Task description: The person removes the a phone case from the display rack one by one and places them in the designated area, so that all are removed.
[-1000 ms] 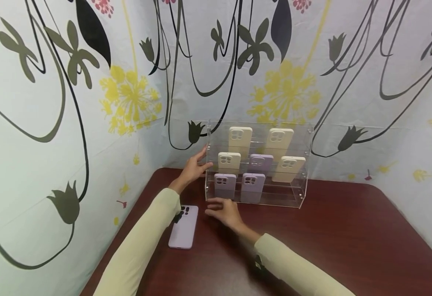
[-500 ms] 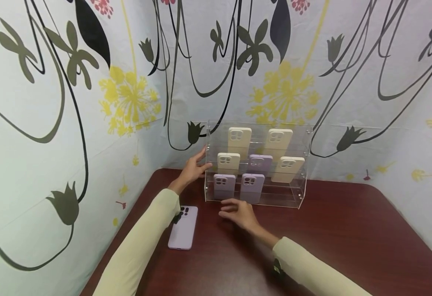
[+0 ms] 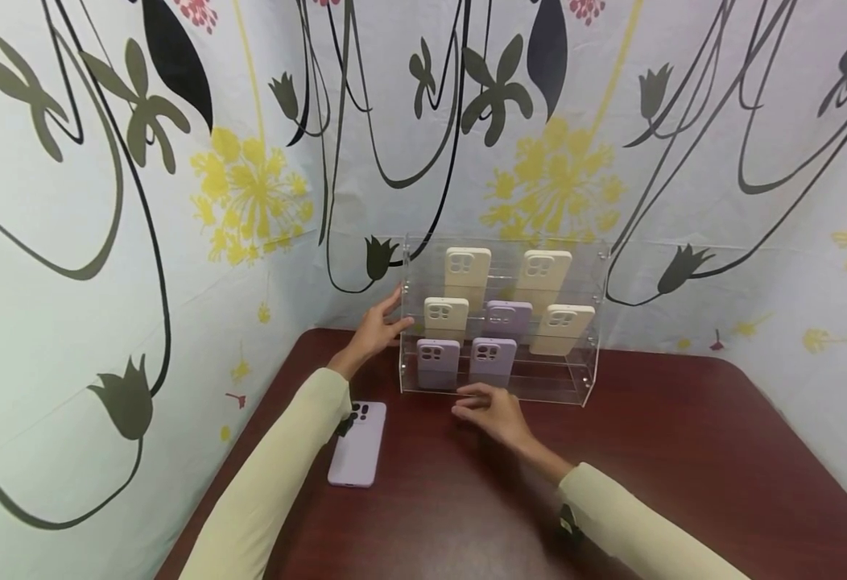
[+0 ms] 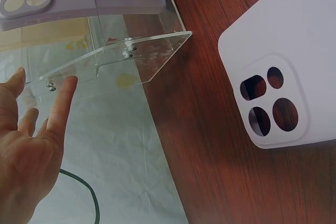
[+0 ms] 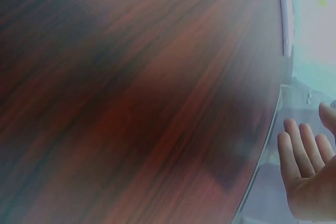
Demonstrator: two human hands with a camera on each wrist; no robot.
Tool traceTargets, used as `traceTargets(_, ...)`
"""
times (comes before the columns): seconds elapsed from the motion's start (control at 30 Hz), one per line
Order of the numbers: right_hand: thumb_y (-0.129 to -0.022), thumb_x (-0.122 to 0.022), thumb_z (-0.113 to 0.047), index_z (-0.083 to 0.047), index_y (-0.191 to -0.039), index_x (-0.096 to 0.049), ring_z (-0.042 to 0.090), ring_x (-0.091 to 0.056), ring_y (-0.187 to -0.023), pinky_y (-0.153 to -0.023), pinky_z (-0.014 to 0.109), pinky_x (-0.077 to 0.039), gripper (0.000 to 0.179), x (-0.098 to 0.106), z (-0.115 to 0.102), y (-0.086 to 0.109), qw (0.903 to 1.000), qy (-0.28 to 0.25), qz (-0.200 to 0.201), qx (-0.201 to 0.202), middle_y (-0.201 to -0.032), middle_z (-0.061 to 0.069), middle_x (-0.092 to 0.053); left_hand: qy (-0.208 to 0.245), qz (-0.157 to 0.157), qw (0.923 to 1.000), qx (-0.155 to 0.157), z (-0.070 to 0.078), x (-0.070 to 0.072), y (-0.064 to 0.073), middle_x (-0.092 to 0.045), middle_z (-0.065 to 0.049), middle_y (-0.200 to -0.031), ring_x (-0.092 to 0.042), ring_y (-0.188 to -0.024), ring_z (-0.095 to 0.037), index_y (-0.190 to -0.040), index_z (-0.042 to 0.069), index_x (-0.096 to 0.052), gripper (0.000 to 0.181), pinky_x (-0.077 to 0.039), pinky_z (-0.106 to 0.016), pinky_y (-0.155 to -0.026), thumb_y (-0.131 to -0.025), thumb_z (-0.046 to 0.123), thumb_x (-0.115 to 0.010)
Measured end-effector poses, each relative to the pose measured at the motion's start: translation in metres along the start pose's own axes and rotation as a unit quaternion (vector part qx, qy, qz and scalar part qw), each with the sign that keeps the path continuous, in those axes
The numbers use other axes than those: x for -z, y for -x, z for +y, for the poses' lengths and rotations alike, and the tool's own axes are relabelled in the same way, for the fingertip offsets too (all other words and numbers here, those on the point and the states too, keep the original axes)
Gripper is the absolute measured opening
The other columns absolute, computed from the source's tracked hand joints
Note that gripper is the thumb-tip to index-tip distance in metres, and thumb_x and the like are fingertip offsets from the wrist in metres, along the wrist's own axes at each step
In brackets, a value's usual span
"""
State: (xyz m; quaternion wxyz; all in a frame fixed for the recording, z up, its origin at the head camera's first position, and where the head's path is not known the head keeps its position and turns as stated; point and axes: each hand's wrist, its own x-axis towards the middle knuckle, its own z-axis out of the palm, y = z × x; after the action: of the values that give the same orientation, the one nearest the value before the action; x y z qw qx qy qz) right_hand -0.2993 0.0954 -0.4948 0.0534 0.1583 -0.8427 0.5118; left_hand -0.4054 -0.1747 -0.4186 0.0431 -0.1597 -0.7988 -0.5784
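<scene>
A clear acrylic display rack stands on the table, holding phone cases in three tiers. Two cream cases lean in the top tier. A lilac case sits between two cream ones in the middle tier, and two lilac cases occupy the bottom tier. My left hand is at the rack's left side panel, fingers extended along it. My right hand hovers by the front edge, below the right-hand bottom case, fingers fairly straight and holding nothing. Another lilac phone case lies flat on the table, camera cutouts showing wood.
The dark red wood-grain table has rounded back corners. Floral-patterned fabric hangs close behind the rack and along the left side. The flat case lies next to the left sleeve.
My right hand has slid rightward along the rack's front edge, from its left corner to below the second bottom case. The left hand keeps its place at the side panel.
</scene>
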Motion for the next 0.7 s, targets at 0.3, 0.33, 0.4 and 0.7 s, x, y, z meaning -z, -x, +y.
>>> traceTargets(0.3, -0.086, -0.089, -0.019, -0.004, -0.115, -0.078, 0.02, -0.078, -0.091, -0.08, 0.028, -0.065, 0.035, 0.027, 0.012, 0.005, 0.9993, 0.031, 0.016, -0.012, -0.095, 0.005, -0.08, -0.006, 0.003, 1.0, -0.002, 0.002, 0.0, 0.001, -0.036, -0.017, -0.165, -0.06, -0.129, -0.044, -0.166, 0.028, -0.029, 0.078, -0.063, -0.056, -0.086, -0.101, 0.01, -0.069)
traceTargets(0.33, -0.086, -0.089, -0.018, -0.004, -0.115, -0.078, 0.02, -0.078, -0.091, -0.079, 0.027, -0.065, 0.035, 0.03, 0.014, 0.006, 0.9992, 0.032, 0.018, -0.014, -0.095, 0.005, -0.08, -0.007, 0.002, 1.0, -0.002, 0.001, 0.0, 0.001, -0.036, -0.017, -0.165, -0.06, -0.128, -0.044, -0.166, 0.028, -0.028, 0.078, -0.063, -0.057, -0.086, -0.102, 0.01, -0.069)
traceTargets(0.4, -0.086, -0.088, -0.017, -0.003, -0.115, -0.077, 0.022, -0.078, -0.091, -0.079, 0.027, -0.065, 0.034, 0.036, 0.017, 0.007, 0.9991, 0.033, 0.025, -0.011, -0.096, 0.006, -0.08, -0.009, 0.001, 1.0, -0.004, 0.001, 0.0, 0.0, -0.036, -0.018, -0.165, -0.06, -0.128, -0.044, -0.166, 0.027, -0.028, 0.078, -0.063, -0.057, -0.086, -0.102, 0.01, -0.068)
traceTargets(0.7, -0.087, -0.087, -0.015, -0.001, -0.114, -0.077, 0.028, -0.078, -0.09, -0.074, 0.018, -0.063, 0.032, 0.061, 0.03, 0.007, 0.9954, 0.063, 0.071, 0.011, -0.098, 0.01, -0.08, -0.005, 0.004, 0.9999, -0.009, 0.001, 0.0, -0.001, -0.037, -0.02, -0.164, -0.063, -0.124, -0.044, -0.165, 0.03, -0.03, 0.078, -0.065, -0.051, -0.082, -0.101, 0.008, -0.069)
